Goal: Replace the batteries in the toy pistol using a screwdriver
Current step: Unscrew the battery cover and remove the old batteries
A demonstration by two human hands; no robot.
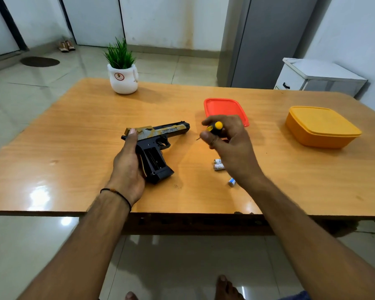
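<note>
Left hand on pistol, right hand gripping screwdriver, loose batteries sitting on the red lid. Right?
Not quite. Head view shows the batteries lying on the bare table, nearer the person than the red lid. Left hand on pistol, right hand gripping screwdriver: correct.

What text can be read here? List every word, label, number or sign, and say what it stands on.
"DESERT EAGLE": on the slide of the toy pistol.
Smaller line under it on the slide: too blurred to read.
Round emblem on the white plant pot: too small to read.
Labels on the batteries: too small to read.
No other text shows.
</note>
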